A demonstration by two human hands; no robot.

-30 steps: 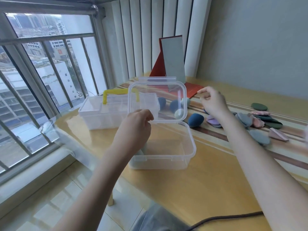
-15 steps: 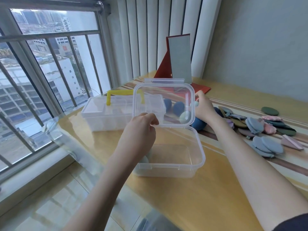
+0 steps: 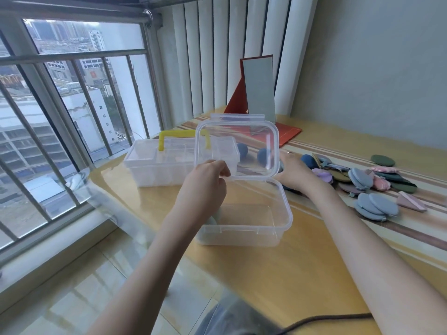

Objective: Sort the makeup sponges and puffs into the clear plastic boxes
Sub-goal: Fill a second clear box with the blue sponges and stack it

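Note:
A clear plastic box [image 3: 244,234] stands open mid-table, its hinged lid [image 3: 238,143] upright. My left hand [image 3: 205,182] pinches the lid's lower left edge. A pale sponge [image 3: 214,220] lies inside the box at the left, mostly hidden by that hand. My right hand [image 3: 294,174] is low on the table just behind the lid's right side, its fingers hidden by the lid. Blue egg-shaped sponges [image 3: 263,157] show through the lid, and another sponge [image 3: 308,161] lies beside my right hand. Flat puffs [image 3: 377,206] in blue, pink, purple and green lie at the right.
A second clear box with a yellow handle [image 3: 169,163] stands behind and left of the open one. A red folding mirror [image 3: 258,93] stands at the back. A black cable [image 3: 326,320] crosses the near table edge. Window bars and floor are at the left.
My right hand has dropped from above the sponges to the table behind the lid. My left hand still holds the lid upright.

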